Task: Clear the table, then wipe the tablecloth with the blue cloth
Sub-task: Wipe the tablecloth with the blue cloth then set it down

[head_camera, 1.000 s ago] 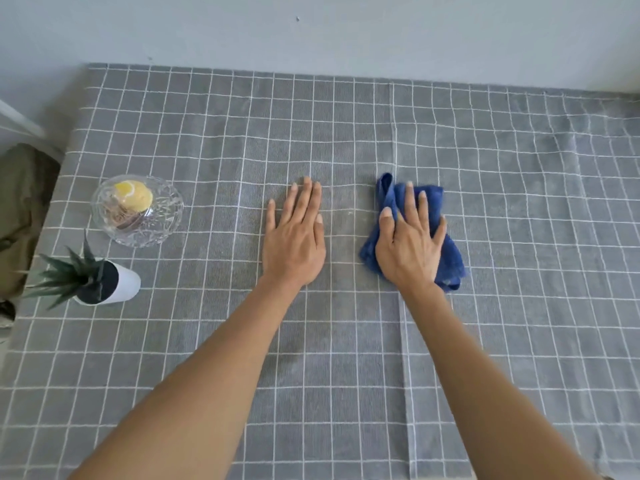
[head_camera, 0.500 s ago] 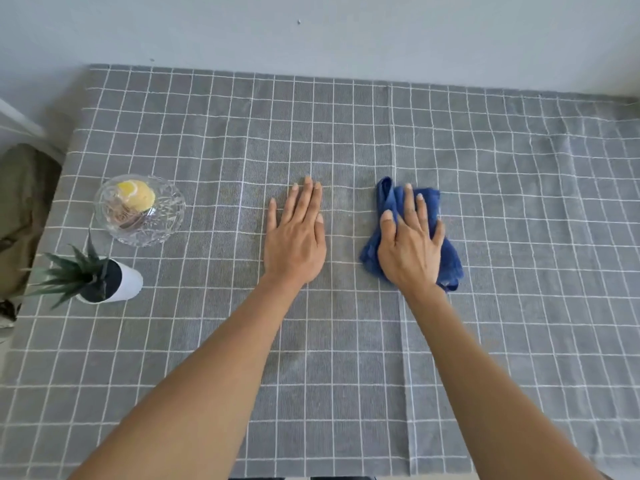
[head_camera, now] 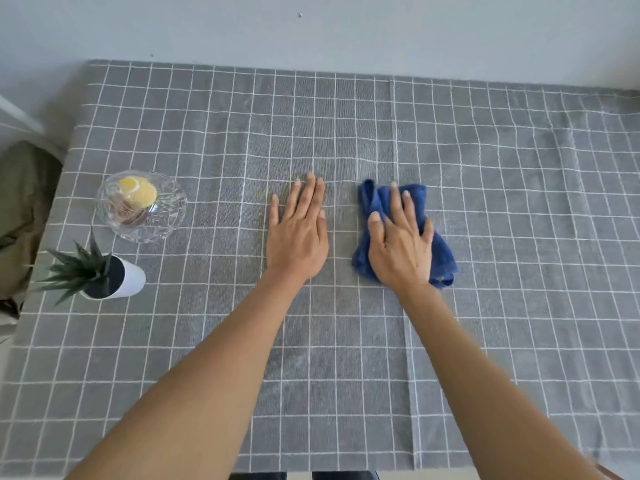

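Under our right hand [head_camera: 401,247], fingers spread and pressed flat, the bunched blue cloth [head_camera: 440,258] lies mid-worktop on the grey checked tablecloth [head_camera: 519,202], its long axis running away from us. Our left hand [head_camera: 298,237] rests flat and empty just beside it. Well to the left stand the glass bowl [head_camera: 142,206] and potted plant [head_camera: 100,271], nearer the left hand, so we judge wiping best sweeps rightward.

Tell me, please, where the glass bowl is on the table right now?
The glass bowl sits near the tablecloth's left edge, just beyond the potted plant and well left of the left hand.
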`<action>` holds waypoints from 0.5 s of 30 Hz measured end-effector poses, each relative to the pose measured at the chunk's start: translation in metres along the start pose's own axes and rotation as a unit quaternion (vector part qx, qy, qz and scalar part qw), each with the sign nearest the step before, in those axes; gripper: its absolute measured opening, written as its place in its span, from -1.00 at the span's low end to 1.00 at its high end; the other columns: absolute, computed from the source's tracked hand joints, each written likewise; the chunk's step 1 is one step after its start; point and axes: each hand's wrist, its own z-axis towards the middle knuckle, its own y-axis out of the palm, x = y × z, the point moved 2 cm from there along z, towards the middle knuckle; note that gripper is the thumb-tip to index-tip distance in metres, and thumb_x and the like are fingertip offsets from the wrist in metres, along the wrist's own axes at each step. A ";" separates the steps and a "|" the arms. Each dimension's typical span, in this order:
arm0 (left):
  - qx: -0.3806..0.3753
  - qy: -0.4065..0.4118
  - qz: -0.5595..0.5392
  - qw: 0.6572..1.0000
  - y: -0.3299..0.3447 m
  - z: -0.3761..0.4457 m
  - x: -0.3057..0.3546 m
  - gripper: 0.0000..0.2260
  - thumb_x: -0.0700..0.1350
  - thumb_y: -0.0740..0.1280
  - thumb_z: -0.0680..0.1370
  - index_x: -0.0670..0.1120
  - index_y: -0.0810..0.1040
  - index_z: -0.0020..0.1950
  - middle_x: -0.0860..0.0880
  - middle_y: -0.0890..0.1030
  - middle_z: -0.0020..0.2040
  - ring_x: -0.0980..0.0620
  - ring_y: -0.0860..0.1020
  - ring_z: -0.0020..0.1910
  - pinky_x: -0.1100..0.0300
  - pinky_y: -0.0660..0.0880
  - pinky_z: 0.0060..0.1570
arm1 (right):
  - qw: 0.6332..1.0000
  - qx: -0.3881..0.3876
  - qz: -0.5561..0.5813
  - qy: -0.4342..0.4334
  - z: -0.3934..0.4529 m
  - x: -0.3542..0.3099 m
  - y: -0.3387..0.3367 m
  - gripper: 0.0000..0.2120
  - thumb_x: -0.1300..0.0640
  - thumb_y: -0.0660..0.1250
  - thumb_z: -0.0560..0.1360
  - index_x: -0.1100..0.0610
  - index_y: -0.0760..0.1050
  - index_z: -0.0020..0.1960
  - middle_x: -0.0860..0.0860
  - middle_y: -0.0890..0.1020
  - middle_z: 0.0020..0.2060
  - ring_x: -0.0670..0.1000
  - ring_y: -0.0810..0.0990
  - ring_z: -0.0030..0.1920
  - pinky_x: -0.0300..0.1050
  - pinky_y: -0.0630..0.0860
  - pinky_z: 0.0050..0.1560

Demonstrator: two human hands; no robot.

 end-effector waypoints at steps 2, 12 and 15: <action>0.003 0.002 -0.003 1.000 -0.001 0.000 0.000 -0.53 -0.01 -0.14 0.66 0.01 -0.07 0.58 0.08 -0.09 0.58 0.10 -0.13 0.56 -0.05 -0.22 0.51 | 0.998 -0.022 -0.007 -0.054 -0.009 -0.009 0.005 -0.51 -0.10 -0.15 0.61 -0.05 0.25 0.48 -0.13 0.01 0.55 -0.08 -0.08 0.53 0.17 -0.10 0.46; 0.006 0.004 -0.003 1.000 0.000 0.000 -0.001 -0.53 0.00 -0.14 0.66 0.02 -0.09 0.58 0.08 -0.11 0.58 0.10 -0.13 0.55 -0.05 -0.23 0.50 | 1.000 0.000 -0.001 -0.003 0.001 -0.005 0.002 -0.52 -0.08 -0.12 0.62 -0.01 0.30 0.46 -0.12 0.03 0.55 -0.07 -0.07 0.53 0.16 -0.10 0.46; 0.009 0.007 0.002 1.000 0.000 0.000 0.000 -0.52 -0.01 -0.13 0.65 0.00 -0.05 0.58 0.07 -0.07 0.58 0.09 -0.11 0.56 -0.06 -0.19 0.51 | 0.996 -0.023 -0.006 -0.083 -0.011 -0.012 0.008 -0.52 -0.09 -0.12 0.62 -0.03 0.24 0.49 -0.11 0.04 0.54 -0.07 -0.06 0.53 0.14 -0.08 0.46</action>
